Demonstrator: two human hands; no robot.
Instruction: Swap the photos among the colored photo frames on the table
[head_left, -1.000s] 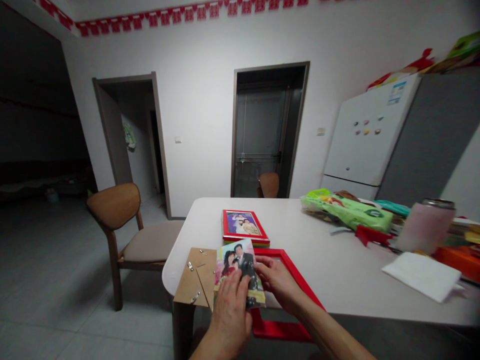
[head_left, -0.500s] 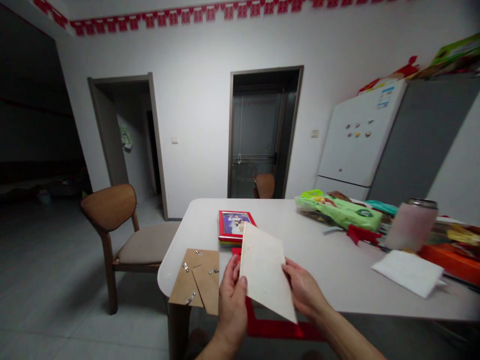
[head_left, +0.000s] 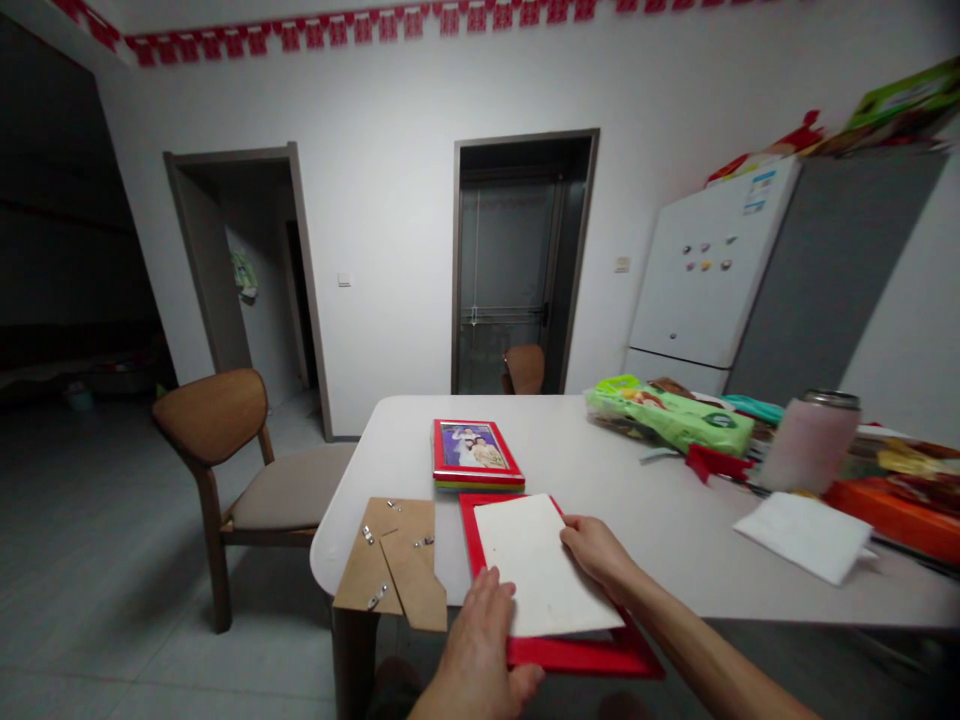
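A white sheet or board [head_left: 547, 570], faintly spotted, lies over a red picture frame [head_left: 566, 655] at the table's near edge. Its lower right part is a little raised from the frame. My right hand [head_left: 604, 555] pinches the sheet's right edge between thumb and fingers. Along the left side lies my left hand [head_left: 484, 640], fingers stretched against the sheet's edge and thumb apart near the frame's lower border. Left of the frame rests a brown backing board [head_left: 360, 560] with metal clips and a fold-out stand. Behind it sits a stack of frames, its top one a red framed photo [head_left: 476, 448].
The white table [head_left: 405, 440] also bears a green package [head_left: 675, 415], a pink bottle [head_left: 810, 440], folded white paper [head_left: 806, 535] and an orange-red box [head_left: 900, 515] at the right. A wooden chair [head_left: 214, 415] stands left. A fridge [head_left: 705, 270] is at the back right.
The white sheet has come down from a tilted position in both hands onto the red frame. My left hand has let go of its edge and flattened; the right still grips it.
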